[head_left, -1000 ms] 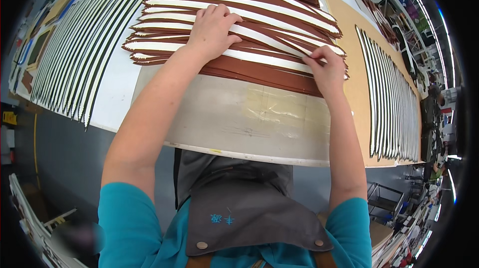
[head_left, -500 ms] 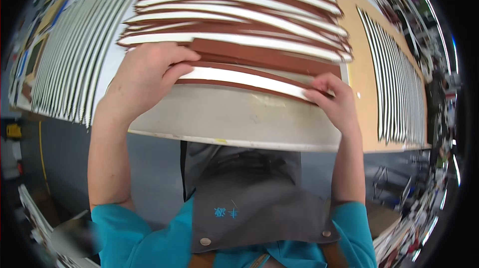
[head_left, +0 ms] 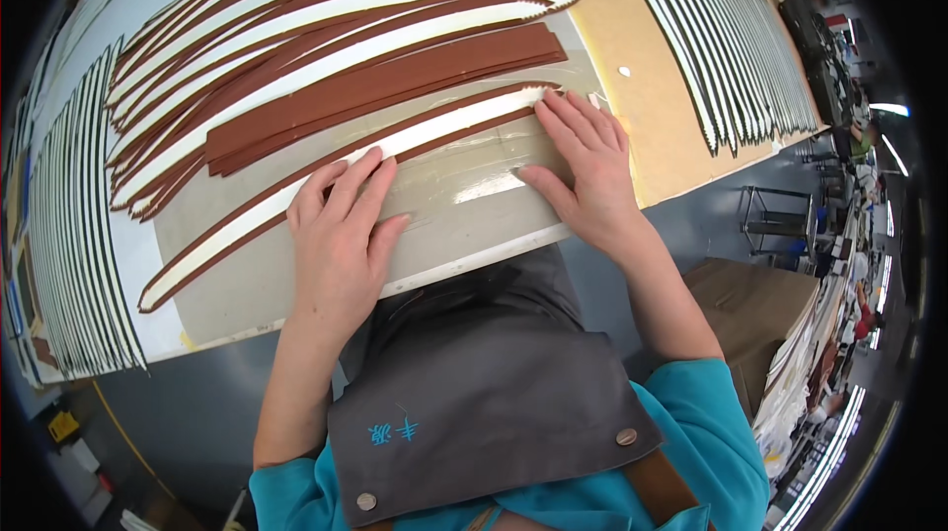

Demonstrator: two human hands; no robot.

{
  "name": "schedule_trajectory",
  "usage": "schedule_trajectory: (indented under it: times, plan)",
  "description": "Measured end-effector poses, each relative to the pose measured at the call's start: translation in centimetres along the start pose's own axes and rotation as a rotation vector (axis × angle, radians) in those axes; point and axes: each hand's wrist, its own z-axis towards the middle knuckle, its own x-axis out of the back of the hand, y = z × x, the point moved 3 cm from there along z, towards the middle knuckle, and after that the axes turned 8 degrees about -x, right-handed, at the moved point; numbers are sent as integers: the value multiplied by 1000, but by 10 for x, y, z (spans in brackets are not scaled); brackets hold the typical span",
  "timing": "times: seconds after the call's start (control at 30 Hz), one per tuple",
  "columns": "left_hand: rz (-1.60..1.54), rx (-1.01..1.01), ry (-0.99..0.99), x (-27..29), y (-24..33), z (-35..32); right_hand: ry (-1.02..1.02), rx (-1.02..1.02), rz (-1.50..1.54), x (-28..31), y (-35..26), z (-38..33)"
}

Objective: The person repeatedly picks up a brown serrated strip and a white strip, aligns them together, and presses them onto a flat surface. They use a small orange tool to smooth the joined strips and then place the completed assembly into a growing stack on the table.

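A: Where is the strip (head_left: 444, 123) right now?

B: On the grey mat (head_left: 247, 294), slanting from low on the left up to the right, white along the middle with brown borders. A stack of plain brown pieces (head_left: 395, 86) lies just beyond it, and past that a pile of striped strips (head_left: 346, 22).

A: What are the hands doing with it?

B: The left hand (head_left: 341, 225) has its fingertips on the strip near the middle, thumb well apart. The right hand (head_left: 588, 170) is spread too, fingertips at the strip's right end, thumb off toward the mat. Neither one pinches it. How hard they press, I can't tell.

A: So what makes this step go well?

B: I take it to be settling the strip flat. I'd press lightly with the finger pads and smooth outward from the left hand, because the long left end lies free and curves. Pulling hard on one end could skew the borders.

A: Anything to watch?

B: The shiny patch (head_left: 494, 175) on the mat, perhaps tape; its ridges might catch an edge. I'd also keep the brown stack clear of the strip.
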Motion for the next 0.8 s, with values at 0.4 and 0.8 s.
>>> schedule_trajectory:
  times: [0.4, 0.8]
  plan:
    - [-42, -43, -59, -9, 5, 19, 64, -150, 102, 5, 33, -21]
    - [-38, -37, -62, -11, 7, 22, 46, -204, 67, 2, 32, -21]
